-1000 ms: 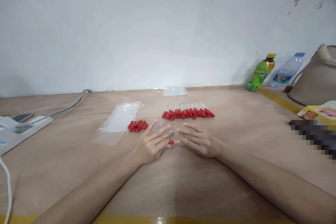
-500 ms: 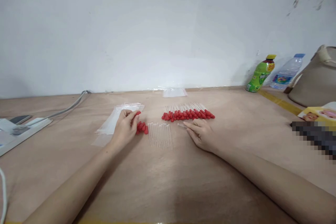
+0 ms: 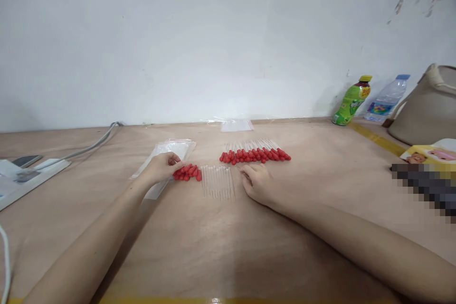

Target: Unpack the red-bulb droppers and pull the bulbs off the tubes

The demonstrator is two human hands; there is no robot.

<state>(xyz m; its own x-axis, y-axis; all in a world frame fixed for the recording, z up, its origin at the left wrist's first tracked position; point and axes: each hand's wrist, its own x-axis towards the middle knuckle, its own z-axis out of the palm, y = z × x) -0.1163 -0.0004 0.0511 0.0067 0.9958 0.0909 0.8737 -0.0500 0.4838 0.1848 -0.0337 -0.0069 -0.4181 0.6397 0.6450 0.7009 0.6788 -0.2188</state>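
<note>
My left hand point(image 3: 164, 167) is over the left end of a pile of red rubber bulbs point(image 3: 188, 173). Its thumb and index finger are pinched at a bulb there, partly hidden by the fingertips. Just right of the pile, clear thin tubes point(image 3: 218, 183) lie side by side in a row. My right hand point(image 3: 258, 184) rests on the table with curled fingers at the row's right end; the clear tube in its pinch is almost wholly hidden. Behind it lie droppers with red bulbs point(image 3: 254, 155), bulbs toward me and tubes toward the wall.
Clear zip bags point(image 3: 147, 164) lie behind my left hand, and another bag point(image 3: 236, 125) is by the wall. A green bottle point(image 3: 352, 102), a water bottle point(image 3: 386, 102) and a beige bag point(image 3: 423, 107) stand right. A power strip point(image 3: 53, 171) with a cable lies left.
My left hand has gone left and down, carrying a red bulb to the pile. My right hand has moved left with a clear tube, up to the row of tubes.
</note>
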